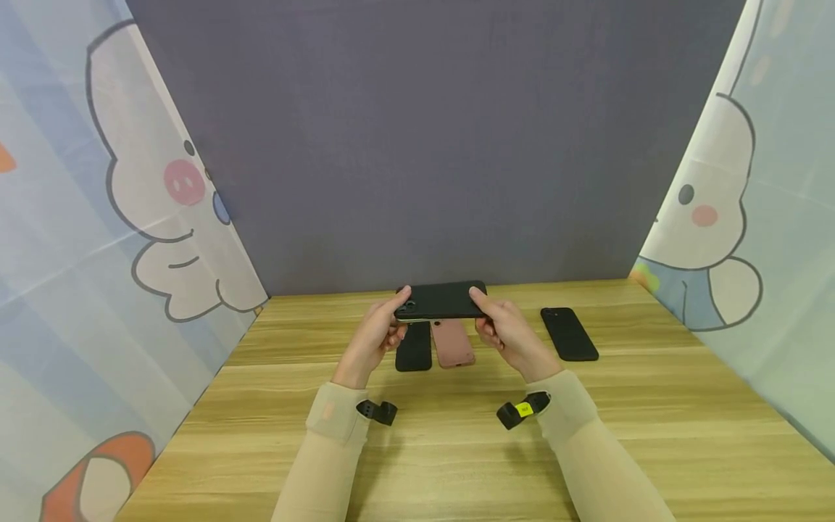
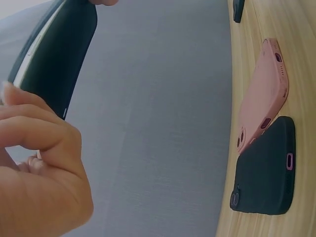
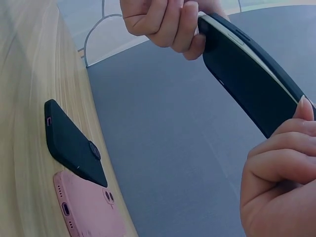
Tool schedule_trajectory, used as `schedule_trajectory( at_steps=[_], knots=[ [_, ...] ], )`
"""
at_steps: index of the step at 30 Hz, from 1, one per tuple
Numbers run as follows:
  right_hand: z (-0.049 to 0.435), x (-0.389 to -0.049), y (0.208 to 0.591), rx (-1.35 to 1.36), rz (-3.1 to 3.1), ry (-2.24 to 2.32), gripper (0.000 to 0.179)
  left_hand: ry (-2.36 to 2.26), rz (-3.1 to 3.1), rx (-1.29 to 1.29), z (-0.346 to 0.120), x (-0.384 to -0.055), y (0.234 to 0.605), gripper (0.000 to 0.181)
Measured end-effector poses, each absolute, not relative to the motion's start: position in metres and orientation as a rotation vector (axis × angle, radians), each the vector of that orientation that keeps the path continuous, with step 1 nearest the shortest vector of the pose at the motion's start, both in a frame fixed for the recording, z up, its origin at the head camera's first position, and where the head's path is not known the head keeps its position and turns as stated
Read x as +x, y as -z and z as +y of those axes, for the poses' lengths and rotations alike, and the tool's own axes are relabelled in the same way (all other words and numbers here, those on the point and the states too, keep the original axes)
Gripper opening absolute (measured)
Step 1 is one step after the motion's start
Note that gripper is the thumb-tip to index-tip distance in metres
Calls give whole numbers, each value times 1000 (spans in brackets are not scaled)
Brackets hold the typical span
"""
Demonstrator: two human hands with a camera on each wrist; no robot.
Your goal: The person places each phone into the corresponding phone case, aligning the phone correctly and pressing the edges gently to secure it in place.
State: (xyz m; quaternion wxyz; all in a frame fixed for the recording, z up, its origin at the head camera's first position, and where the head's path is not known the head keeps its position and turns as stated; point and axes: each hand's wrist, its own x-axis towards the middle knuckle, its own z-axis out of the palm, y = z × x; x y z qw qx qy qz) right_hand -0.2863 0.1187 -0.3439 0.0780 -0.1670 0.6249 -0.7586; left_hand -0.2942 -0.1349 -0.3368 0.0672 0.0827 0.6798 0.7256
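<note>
Both hands hold a phone in a black case (image 1: 440, 299) sideways above the table. My left hand (image 1: 377, 335) grips the end with the camera lenses, thumb on top and fingers curled beneath. At the opposite end my right hand (image 1: 512, 337) pinches it the same way. In the right wrist view the phone's dark screen (image 3: 237, 84) faces down, and a pale frame edge shows along the black case (image 3: 269, 57). Below the hands, another black-cased phone (image 1: 414, 348) and a pink phone (image 1: 453, 344) lie side by side on the table.
A further black phone (image 1: 570, 334) lies to the right on the wood-grain table (image 1: 457, 449). A dark grey panel (image 1: 430, 145) rises behind the table. Cartoon-printed curtains (image 1: 59, 239) hang at both sides.
</note>
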Motion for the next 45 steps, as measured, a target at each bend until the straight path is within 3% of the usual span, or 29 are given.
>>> schedule_trajectory(
  at_steps=[4, 7, 13, 45],
  knots=[
    [119, -287, 343, -463, 1875, 2296, 57, -2187, 2062, 348, -135, -294, 337, 51],
    [120, -287, 343, -447, 1865, 2310, 57, -2204, 2049, 455, -134, -293, 337, 63],
    [120, -287, 342, -444, 1837, 2311, 56, -2283, 1961, 572, -134, -293, 339, 64],
    [117, -286, 343, -343, 1755, 2374, 54, -2394, 1810, 624, -129, -290, 339, 48]
  ],
)
